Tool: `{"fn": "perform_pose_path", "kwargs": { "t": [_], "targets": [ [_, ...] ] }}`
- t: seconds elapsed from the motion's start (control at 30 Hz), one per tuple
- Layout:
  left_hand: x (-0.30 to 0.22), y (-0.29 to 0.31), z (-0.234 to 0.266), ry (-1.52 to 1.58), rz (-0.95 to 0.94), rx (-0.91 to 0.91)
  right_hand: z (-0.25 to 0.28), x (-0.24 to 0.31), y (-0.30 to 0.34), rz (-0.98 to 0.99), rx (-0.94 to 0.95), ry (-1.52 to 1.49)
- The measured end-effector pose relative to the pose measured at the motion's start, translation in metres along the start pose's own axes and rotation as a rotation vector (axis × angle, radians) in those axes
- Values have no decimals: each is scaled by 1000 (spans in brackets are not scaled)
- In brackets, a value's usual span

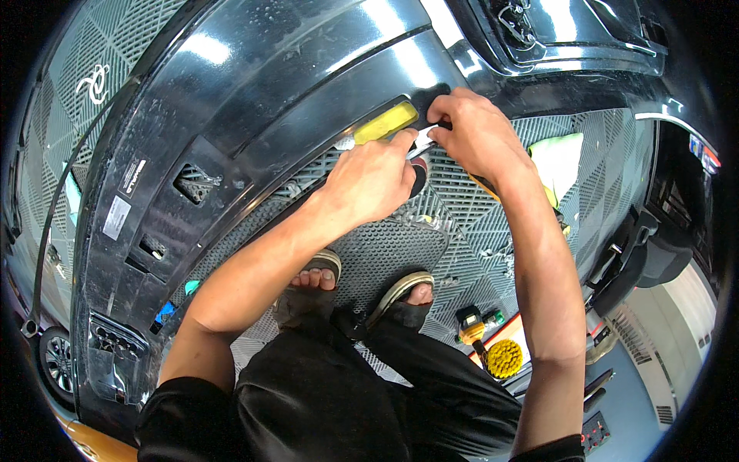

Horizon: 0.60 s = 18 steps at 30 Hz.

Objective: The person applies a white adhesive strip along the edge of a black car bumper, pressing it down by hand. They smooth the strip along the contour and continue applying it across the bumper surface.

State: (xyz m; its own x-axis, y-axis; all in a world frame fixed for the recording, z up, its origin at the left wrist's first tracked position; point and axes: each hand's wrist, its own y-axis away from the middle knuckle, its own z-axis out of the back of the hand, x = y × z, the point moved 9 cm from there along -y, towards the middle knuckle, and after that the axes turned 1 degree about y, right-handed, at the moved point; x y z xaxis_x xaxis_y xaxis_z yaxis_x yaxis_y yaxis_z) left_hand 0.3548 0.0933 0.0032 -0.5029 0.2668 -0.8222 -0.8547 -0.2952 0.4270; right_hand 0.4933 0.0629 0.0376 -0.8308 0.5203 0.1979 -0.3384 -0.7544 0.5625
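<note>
A long, glossy black car body panel (pixel 308 46) curves across in front of me. My right hand (pixel 479 135) is at its near edge, fingers curled and pinching a small white strip (pixel 426 138). Close by on the left, my left hand (pixel 373 179) is closed against the same edge, its fingertips at the strip's other end. What those fingers hold, if anything, is hidden. Just beyond my left hand, a flat yellow piece (pixel 387 122) lies along the panel edge. A dark rounded object (pixel 419 175) shows partly below my left fingers.
Grey grid tiles (pixel 469 208) cover the floor, with a dark mat (pixel 392 246) by my sandalled feet. At lower right lie a yellow round brush (pixel 504 359) and a yellow-black power tool (pixel 472 329). A pale green cloth (pixel 558 162) lies beyond my right forearm.
</note>
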Motion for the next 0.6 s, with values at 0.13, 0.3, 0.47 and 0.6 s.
{"fn": "perform_pose_path", "kwargs": {
  "t": [0.13,0.3,0.47,0.6],
  "targets": [
    [0,2,0,-26,-12,-5,-1,-7,-2,-118,58,59],
    [-1,4,-1,-49,-21,-6,-7,-9,-3,-127,75,13],
    [1,8,-1,-71,-51,-42,-14,-4,-3,-140,99,-1],
    [6,9,-4,-99,-35,-16,-12,3,-5,-96,74,-11]
  ]
}}
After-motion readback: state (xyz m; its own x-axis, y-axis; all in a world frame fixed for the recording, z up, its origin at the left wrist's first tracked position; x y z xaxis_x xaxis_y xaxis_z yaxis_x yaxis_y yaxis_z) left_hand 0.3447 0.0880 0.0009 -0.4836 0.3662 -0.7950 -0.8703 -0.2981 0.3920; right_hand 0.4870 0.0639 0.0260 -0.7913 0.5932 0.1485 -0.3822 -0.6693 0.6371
